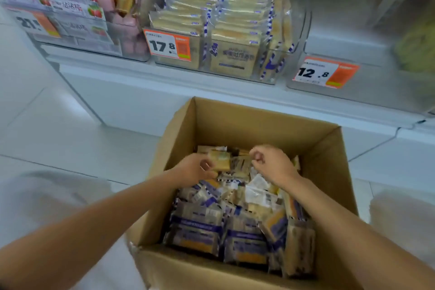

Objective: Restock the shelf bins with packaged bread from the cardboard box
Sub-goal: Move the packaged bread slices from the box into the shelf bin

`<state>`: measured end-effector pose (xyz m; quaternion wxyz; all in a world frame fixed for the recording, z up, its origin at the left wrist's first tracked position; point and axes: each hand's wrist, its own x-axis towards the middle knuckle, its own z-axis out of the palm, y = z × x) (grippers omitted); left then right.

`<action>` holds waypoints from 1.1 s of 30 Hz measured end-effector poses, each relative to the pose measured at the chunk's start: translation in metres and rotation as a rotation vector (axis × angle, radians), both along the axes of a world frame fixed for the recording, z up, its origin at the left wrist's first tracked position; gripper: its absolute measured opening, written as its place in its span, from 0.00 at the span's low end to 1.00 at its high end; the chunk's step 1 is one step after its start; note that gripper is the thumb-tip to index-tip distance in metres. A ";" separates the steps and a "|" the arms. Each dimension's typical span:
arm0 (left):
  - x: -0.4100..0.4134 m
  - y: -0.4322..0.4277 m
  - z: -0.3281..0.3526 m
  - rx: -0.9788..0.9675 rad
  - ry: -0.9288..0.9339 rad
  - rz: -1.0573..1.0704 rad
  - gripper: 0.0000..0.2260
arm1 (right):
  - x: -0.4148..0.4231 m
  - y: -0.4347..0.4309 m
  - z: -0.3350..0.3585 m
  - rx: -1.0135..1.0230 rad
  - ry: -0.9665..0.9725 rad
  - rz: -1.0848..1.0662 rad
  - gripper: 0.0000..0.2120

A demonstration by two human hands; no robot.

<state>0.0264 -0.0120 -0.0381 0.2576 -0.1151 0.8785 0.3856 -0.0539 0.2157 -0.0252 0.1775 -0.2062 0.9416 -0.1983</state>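
Note:
An open cardboard box (pixel 313 148) stands on the floor below the shelf, holding several purple-and-yellow bread packs (pixel 244 240). Both hands are inside it near the far side. My left hand (pixel 193 168) grips one tan bread pack (pixel 221 160) between thumb and fingers. My right hand (pixel 270 162) has its fingers curled round the edge of another pack (pixel 240 165) beside it. On the shelf above, a clear bin (pixel 299 30) with a 17.8 tag (pixel 168 46) is stacked with the same bread.
A clear bin (pixel 367 92) tagged 12.8 sits to the right on the shelf. Strawberry-printed boxes (pixel 70 4) and pink packs (pixel 131 21) fill the bins at left. White floor tiles (pixel 70 139) surround the box. The white shelf edge (pixel 164 82) runs just beyond it.

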 end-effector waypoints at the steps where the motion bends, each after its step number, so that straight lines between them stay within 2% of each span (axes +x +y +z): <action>1: 0.007 0.003 -0.012 0.018 -0.075 -0.075 0.13 | 0.005 0.009 -0.013 0.040 -0.048 0.008 0.09; 4: 0.022 0.011 -0.037 -0.071 -0.250 -0.222 0.18 | 0.010 0.017 -0.035 0.051 -0.144 0.020 0.09; 7: 0.022 0.016 -0.053 -0.085 -0.372 -0.237 0.08 | 0.015 0.012 -0.040 0.020 -0.216 0.005 0.10; 10: 0.019 0.016 -0.059 -0.117 -0.352 -0.254 0.08 | 0.023 0.008 -0.036 0.000 -0.265 0.026 0.11; 13: 0.017 0.011 -0.061 -0.158 -0.366 -0.407 0.11 | 0.031 0.007 -0.025 -0.038 -0.292 0.036 0.12; 15: 0.016 0.010 -0.054 -0.153 -0.266 -0.459 0.12 | 0.037 0.008 -0.015 -0.050 -0.275 0.044 0.12; 17: 0.005 0.009 -0.043 -0.086 -0.172 -0.352 0.08 | 0.042 0.011 -0.005 -0.052 -0.229 0.074 0.15; 19: -0.010 0.011 -0.020 -0.024 -0.047 -0.165 0.04 | 0.045 0.014 0.007 -0.063 -0.209 0.121 0.23; 21: -0.021 0.006 -0.004 0.046 0.032 0.025 0.08 | 0.048 0.017 0.016 -0.068 -0.212 0.193 0.35; 23: -0.027 0.002 0.004 0.206 -0.034 0.258 0.10 | 0.051 0.020 0.017 -0.027 -0.166 0.252 0.44; 24: -0.028 0.002 0.008 0.333 -0.122 0.353 0.11 | 0.052 0.021 0.016 -0.023 -0.116 0.251 0.44; 25: -0.028 0.003 0.012 0.460 -0.232 0.414 0.11 | 0.051 0.023 0.014 -0.056 -0.058 0.221 0.41; 27: -0.026 0.007 0.022 0.603 -0.419 0.417 0.10 | 0.044 0.026 0.013 -0.206 0.056 0.108 0.26; 28: -0.026 0.008 0.020 0.609 -0.460 0.376 0.09 | 0.040 0.027 0.015 -0.271 0.058 0.048 0.17; 30: -0.026 0.011 0.021 0.609 -0.456 0.259 0.12 | 0.029 0.030 0.022 -0.368 -0.080 -0.033 0.08; 32: -0.029 0.009 0.024 0.729 -0.413 0.272 0.33 | 0.022 0.035 0.028 -0.447 -0.235 -0.058 0.07; 33: -0.032 0.006 0.023 0.826 -0.449 0.315 0.45 | 0.019 0.038 0.030 -0.456 -0.282 -0.054 0.09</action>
